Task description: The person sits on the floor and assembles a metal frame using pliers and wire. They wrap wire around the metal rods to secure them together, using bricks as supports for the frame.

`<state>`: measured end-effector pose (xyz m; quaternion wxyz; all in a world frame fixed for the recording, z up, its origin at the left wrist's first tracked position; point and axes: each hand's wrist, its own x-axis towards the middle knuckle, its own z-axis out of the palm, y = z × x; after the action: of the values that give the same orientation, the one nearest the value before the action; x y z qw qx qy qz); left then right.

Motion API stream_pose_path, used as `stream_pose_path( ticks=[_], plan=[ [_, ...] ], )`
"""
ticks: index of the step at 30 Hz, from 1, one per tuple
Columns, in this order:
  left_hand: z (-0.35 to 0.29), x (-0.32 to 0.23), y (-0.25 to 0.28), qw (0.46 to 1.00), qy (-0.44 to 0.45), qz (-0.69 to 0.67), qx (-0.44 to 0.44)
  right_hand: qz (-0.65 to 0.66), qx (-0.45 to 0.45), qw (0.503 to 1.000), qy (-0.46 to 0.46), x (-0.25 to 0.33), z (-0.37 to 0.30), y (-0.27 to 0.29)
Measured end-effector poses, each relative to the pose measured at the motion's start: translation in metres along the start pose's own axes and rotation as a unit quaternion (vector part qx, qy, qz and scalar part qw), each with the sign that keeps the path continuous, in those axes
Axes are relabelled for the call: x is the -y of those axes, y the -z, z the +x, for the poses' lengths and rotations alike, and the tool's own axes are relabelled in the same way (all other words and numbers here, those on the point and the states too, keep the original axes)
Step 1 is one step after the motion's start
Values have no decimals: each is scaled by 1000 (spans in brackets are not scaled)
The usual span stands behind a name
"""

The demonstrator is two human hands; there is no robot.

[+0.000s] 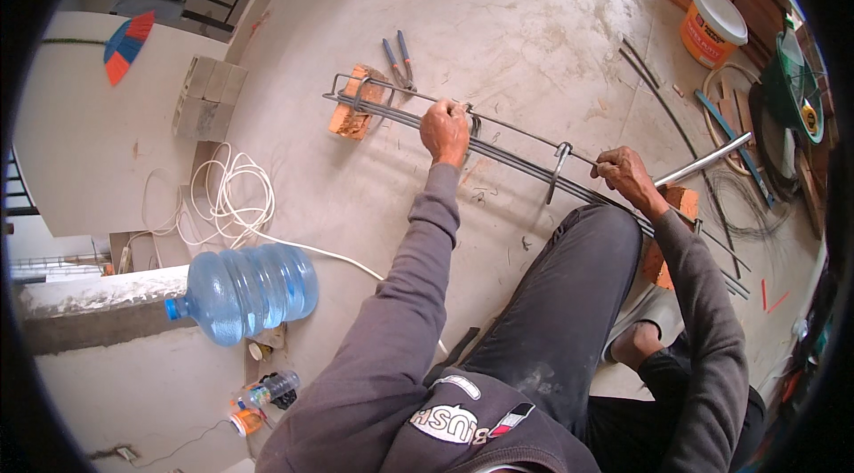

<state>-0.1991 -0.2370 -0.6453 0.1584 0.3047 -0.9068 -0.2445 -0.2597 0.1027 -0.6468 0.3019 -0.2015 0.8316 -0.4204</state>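
A long frame of dark steel reinforcing bars (516, 159) with bent stirrups (559, 172) lies slantwise across two orange bricks, one brick (352, 117) under its far left end, the other brick (669, 246) near its right end. My left hand (445, 131) is closed around the upper bar, beside a stirrup; its fingertips are partly hidden. Farther right, my right hand (628, 176) pinches the same upper bar between thumb and fingers. Pincers (400, 64) with dark blue and red handles lie on the floor behind the left brick.
A large blue water bottle (258, 292) lies on its side at left, near a coiled white cable (236, 193). Grey blocks (209, 100) stand farther back. At right are an orange bucket (712, 26), a metal pipe (707, 159), loose bars and a green basin (798, 86).
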Motion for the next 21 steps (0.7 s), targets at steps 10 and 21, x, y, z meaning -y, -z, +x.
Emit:
stream_pose_path(
  ticks=[10, 21],
  plan=[
    [-6, 83, -8, 762, 368, -533, -1, -49, 9, 995, 83, -2, 4, 2],
    [12, 89, -10, 717, 372, -588, -41, -79, 31, 995, 43, 7, 3, 3]
  ],
)
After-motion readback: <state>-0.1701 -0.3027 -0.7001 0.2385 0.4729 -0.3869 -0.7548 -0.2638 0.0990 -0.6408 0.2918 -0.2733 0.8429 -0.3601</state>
